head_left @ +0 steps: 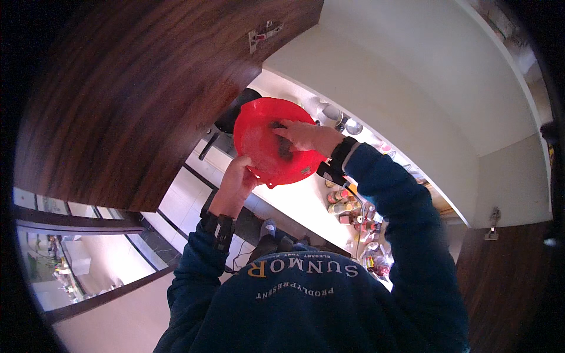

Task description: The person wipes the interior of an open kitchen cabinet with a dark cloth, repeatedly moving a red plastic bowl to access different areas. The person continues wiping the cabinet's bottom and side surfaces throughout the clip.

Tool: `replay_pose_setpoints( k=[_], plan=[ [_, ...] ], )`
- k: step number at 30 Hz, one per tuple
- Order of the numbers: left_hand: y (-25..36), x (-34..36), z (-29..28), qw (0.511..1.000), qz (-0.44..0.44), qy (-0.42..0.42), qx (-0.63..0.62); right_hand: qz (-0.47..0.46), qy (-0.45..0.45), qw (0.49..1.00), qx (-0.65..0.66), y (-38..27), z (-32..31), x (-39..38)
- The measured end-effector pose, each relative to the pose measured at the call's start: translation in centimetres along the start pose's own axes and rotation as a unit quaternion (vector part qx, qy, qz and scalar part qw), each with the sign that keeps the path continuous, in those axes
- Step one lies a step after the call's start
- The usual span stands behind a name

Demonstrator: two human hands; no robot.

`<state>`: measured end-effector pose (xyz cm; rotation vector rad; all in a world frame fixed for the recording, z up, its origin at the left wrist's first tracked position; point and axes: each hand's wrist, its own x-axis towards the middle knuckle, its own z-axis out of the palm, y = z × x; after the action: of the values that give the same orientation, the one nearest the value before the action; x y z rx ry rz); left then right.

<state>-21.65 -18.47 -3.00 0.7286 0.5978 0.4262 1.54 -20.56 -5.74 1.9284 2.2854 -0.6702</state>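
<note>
Tilted in front of me is a round, shallow red plastic basin (pixel 254 136) with a small tab and hole at its rim. My left hand (pixel 238 179) grips the basin's near left rim, thumb on the inner side. Over the basin's inside, my right hand (pixel 306 138) reaches in from the right. Its fingers are bent around or against a dark, rough-looking patch (pixel 285 150), mostly covered by the hand; I cannot tell what it is.
A white counter (pixel 288 215) lies below, with several bottles and jars (pixel 344 203) along its right side. A dark pan (pixel 235 112) sits behind the basin. An open brown cabinet door (pixel 129 100) hangs at left, with the white cabinet interior (pixel 406 100) at upper right.
</note>
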Motion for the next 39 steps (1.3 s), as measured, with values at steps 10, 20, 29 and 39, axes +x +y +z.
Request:
replay_pose_setpoints(
  k=[10,20,29,39],
  plan=[
    [0.0,-3.5,3.4,0.999,0.017,-0.034,0.031,-0.05,0.047,0.997,0.024,-0.6,-1.4,-4.2],
    [5.9,-1.6,11.6,0.991,0.053,-0.095,0.084,0.128,0.106,0.978,0.124,2.6,-14.1,-9.2],
    [7.9,8.6,13.9,0.993,0.008,-0.116,0.013,-0.015,0.212,0.972,-0.101,5.4,-15.1,-10.3],
    [8.1,17.0,13.2,0.985,-0.038,-0.167,-0.013,0.226,0.179,0.919,0.268,11.1,-17.6,-8.8]
  ],
)
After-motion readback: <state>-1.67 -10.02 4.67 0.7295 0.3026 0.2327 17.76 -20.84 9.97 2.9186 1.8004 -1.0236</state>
